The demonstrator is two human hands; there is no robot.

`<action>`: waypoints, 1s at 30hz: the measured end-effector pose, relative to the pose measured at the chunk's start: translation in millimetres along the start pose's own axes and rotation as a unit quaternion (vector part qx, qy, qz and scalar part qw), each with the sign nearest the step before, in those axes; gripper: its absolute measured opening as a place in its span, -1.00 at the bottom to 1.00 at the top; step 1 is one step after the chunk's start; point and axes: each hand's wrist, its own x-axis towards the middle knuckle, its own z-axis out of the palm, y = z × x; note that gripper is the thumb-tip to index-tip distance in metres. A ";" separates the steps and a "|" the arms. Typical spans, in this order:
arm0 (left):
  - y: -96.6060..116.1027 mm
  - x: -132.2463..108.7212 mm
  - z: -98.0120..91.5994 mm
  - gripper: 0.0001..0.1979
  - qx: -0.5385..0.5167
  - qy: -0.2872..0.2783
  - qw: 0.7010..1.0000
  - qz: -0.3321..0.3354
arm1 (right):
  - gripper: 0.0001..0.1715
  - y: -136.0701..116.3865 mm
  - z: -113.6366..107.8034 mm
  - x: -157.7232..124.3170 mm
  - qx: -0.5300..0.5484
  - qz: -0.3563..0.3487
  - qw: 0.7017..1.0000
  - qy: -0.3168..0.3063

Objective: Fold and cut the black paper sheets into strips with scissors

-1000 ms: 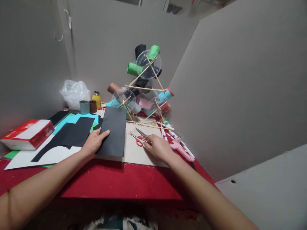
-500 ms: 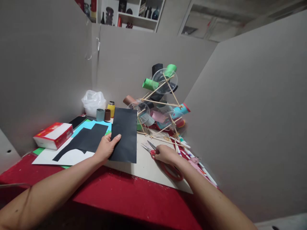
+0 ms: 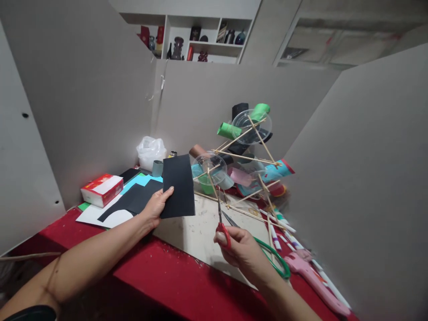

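Note:
My left hand [image 3: 158, 205] grips a black sheet of paper [image 3: 179, 187] by its left edge, thumb on top, holding it upright above the table. In my right hand [image 3: 239, 249] is a pair of scissors [image 3: 223, 232] with a red handle. Its blades are parted and point up and away, to the right of the paper and apart from it. A green loop [image 3: 284, 267] shows behind my right hand; I cannot tell whether it belongs to the scissors. Beyond stands a frame of wooden sticks [image 3: 234, 156] with clear plastic discs [image 3: 252, 127] and coloured paper tubes [image 3: 229, 130].
A pale board [image 3: 187, 236] lies on the red table [image 3: 133, 267]. Cut black paper [image 3: 133, 196], a tissue pack [image 3: 102, 189], a plastic bag [image 3: 151, 151] and a grey tube [image 3: 157, 168] are at left. A pink glue gun [image 3: 310, 276] lies at right. Grey panels [image 3: 200, 93] enclose the table.
My right hand has turned and drawn closer, bringing the scissors from pointing left to pointing up. The left hand still holds the black sheet. The view has shifted, revealing the pink glue gun.

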 end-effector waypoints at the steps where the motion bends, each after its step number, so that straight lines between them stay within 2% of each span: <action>1: -1.2 0.7 -0.4 -0.81 0.003 0.001 1.000 -0.003 | -0.56 -1.0 4.2 0.9 0.009 -0.005 1.000 0.001; 6: -8.8 -0.6 4.3 -0.80 0.033 -0.003 0.999 -0.014 | -0.53 9.0 15.4 11.9 0.040 -0.049 0.996 0.058; 10: -17.9 -5.3 11.1 -0.75 0.077 -0.006 0.997 -0.012 | -0.53 22.7 20.0 16.1 0.064 -0.050 0.992 0.093; 15: -29.3 -9.0 15.8 -0.66 0.114 -0.003 0.993 0.020 | -0.54 26.8 25.0 12.6 0.052 -0.054 0.993 0.095; 19: -26.2 -11.8 20.4 -0.60 0.134 -0.020 0.991 0.019 | -0.56 25.8 23.8 9.3 0.012 -0.055 0.994 0.097; 22: -14.8 -28.9 18.9 -0.55 0.182 0.012 0.981 0.060 | -0.55 21.9 13.7 6.8 -0.032 -0.104 0.986 0.126; 24: -10.1 -53.9 11.3 -0.56 0.231 0.040 0.967 0.099 | -0.53 17.9 4.2 6.1 -0.051 -0.125 0.980 0.145; 25: -10.6 -70.3 5.5 -0.59 0.251 0.020 0.962 0.109 | -0.53 15.9 -0.1 6.2 -0.055 -0.125 0.979 0.148; 26: -13.3 -88.4 -1.1 -0.63 0.281 -0.051 0.954 0.089 | -0.53 14.2 -3.7 6.7 -0.057 -0.120 0.980 0.145; 27: -18.1 -107.6 -7.9 -0.67 0.326 -0.176 0.929 0.019 | -0.53 12.8 -6.1 7.5 -0.059 -0.111 0.983 0.133; 28: -24.8 -127.2 -14.5 -0.71 0.347 -0.226 0.910 -0.016 | -0.53 11.8 -7.4 8.5 -0.060 -0.101 0.986 0.116; 30: -41.3 -165.4 -25.5 -0.70 0.377 -0.292 0.876 -0.066 | -0.51 11.3 -6.6 10.3 -0.060 -0.084 0.992 0.076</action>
